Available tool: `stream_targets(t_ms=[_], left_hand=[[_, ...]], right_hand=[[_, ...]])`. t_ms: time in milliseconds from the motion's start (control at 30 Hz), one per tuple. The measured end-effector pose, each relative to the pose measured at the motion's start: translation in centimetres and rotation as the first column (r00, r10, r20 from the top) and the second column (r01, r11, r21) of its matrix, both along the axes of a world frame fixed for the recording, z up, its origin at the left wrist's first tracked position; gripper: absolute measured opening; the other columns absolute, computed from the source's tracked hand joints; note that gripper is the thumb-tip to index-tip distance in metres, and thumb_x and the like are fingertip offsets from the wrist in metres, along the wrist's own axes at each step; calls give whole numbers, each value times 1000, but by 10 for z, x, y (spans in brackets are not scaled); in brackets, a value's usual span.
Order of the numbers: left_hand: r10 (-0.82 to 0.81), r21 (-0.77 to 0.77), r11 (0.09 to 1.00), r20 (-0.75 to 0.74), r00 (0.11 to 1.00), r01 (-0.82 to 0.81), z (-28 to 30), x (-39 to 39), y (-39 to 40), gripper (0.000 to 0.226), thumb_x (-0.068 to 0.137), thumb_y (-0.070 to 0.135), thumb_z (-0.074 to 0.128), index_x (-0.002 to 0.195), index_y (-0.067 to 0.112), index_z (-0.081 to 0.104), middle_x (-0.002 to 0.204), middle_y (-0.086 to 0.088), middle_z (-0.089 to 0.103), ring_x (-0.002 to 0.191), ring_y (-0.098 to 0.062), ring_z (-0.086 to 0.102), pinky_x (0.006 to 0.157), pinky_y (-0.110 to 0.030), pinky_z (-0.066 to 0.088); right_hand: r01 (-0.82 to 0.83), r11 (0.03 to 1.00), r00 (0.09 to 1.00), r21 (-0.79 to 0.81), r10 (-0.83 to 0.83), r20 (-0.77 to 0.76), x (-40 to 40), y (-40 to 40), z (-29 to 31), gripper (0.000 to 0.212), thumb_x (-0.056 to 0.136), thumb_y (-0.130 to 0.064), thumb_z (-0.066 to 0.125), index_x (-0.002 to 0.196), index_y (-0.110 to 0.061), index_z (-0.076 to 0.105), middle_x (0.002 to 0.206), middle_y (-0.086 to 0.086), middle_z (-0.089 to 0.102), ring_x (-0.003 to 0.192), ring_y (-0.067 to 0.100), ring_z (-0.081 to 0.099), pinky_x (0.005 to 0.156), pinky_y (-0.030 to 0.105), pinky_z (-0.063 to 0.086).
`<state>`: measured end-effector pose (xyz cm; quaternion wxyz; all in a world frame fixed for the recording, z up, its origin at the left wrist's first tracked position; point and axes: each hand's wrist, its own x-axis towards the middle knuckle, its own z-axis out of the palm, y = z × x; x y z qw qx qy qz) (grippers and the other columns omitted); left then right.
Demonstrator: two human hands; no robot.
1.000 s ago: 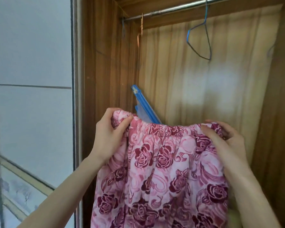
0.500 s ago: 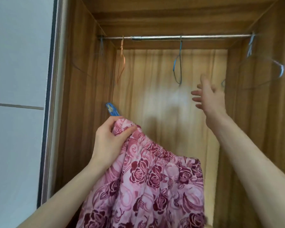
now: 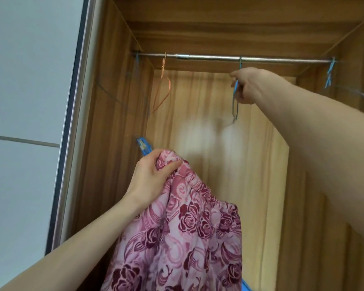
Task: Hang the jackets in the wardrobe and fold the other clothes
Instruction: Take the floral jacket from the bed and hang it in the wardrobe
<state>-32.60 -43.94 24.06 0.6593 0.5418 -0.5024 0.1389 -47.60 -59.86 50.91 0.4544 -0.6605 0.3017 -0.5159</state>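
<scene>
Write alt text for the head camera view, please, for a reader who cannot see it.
A person's right hand grips a blue wire hanger hanging on the wardrobe's metal rail, while the left hand holds up a pink rose-print quilted jacket. An orange wire hanger hangs further left on the rail.

Pale wall beside wooden panelling

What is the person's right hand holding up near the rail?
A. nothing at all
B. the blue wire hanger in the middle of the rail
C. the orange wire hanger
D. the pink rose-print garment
B: the right hand has its fingers curled round the blue wire hanger that hangs from the rail, while the left hand holds the rose-print garment.
</scene>
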Motion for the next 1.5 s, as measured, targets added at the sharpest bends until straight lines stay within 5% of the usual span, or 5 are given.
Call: stream_targets(t_ms=[267,633,867,1167,1500], left_hand=[[-235,-107,970,-216,948,217,-6,-6,11,48,83,13,87,117,2,55,96,-8,80,90,-28,79,83,-44,65],[-304,-126,952,-258,917,280,-28,-1,-7,39,82,11,87,107,0,60,91,-15,79,90,-41,76,86,-58,62],[-319,-115,947,-264,910,298,-36,-2,-12,32,80,13,87,105,3,71,91,-8,81,84,-21,78,78,-34,64],[-291,-63,957,-193,937,284,-47,11,0,20,90,14,79,108,7,77,99,-10,80,95,-27,77,85,-37,63],[-248,-3,968,-159,956,251,-51,24,20,29,90,14,79,118,7,74,105,-10,80,103,-29,77,95,-49,61]], right_hand=[[111,931,994,-347,-101,45,0,-21,-35,5,103,-15,54,99,-15,54,65,0,51,40,8,45,40,17,32],[-43,995,975,-89,61,213,-44,-67,-204,28,96,-30,72,115,-14,58,76,1,53,57,14,51,49,25,51],[255,931,959,-260,-278,-57,-72,-81,-228,37,103,-35,45,77,-12,57,63,6,42,61,25,39,59,35,35],[-129,951,956,-281,44,-290,-89,-62,-221,55,94,-53,68,57,-20,44,59,-2,30,54,14,23,54,28,21],[-223,924,909,-311,82,-408,-88,-57,-217,36,96,-18,64,63,-8,57,64,8,38,51,17,21,42,21,20]])
